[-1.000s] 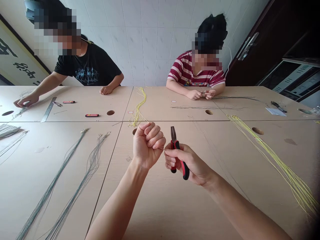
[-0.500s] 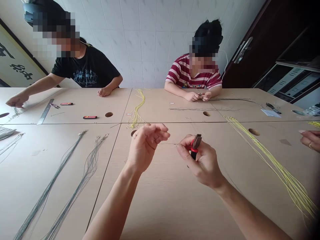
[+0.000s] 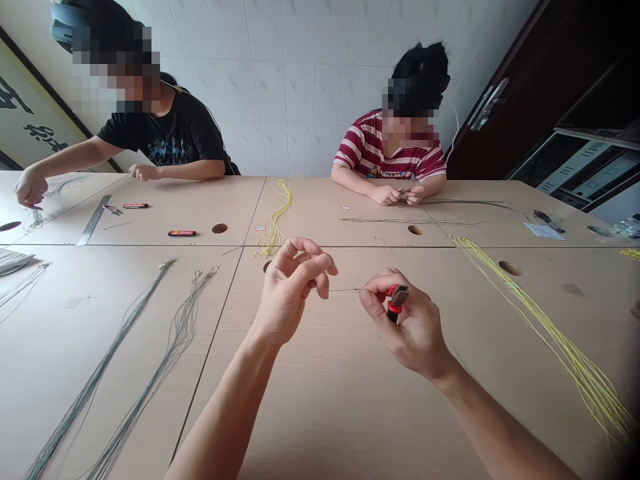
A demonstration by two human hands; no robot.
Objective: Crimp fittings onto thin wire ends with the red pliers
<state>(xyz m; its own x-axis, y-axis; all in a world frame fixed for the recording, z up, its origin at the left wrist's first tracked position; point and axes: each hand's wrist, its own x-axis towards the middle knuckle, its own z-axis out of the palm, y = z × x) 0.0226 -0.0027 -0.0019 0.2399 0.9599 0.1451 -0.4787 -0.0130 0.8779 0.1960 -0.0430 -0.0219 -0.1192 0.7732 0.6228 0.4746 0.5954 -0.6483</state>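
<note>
Your right hand [image 3: 407, 327] pinches one thin cord [image 3: 343, 290] between thumb and finger and holds one pair of pliers [image 3: 399, 295] in its palm. The cord runs above the desk [image 3: 325, 413] to your curled left hand [image 3: 287, 293]; you cannot tell whether that grip pinches it. Two long grey-green bundles [image 3: 120, 340] lie nearest your left forearm.

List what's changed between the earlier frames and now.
Left hand uncurled from a fist. Right hand moved right, widening the gap; a thin strand now spans it. Pliers, still in right hand, swung from upright to jaws facing the camera. Black-shirted person's bent arm shifted picture-left. Yellow bundle stayed put.
</note>
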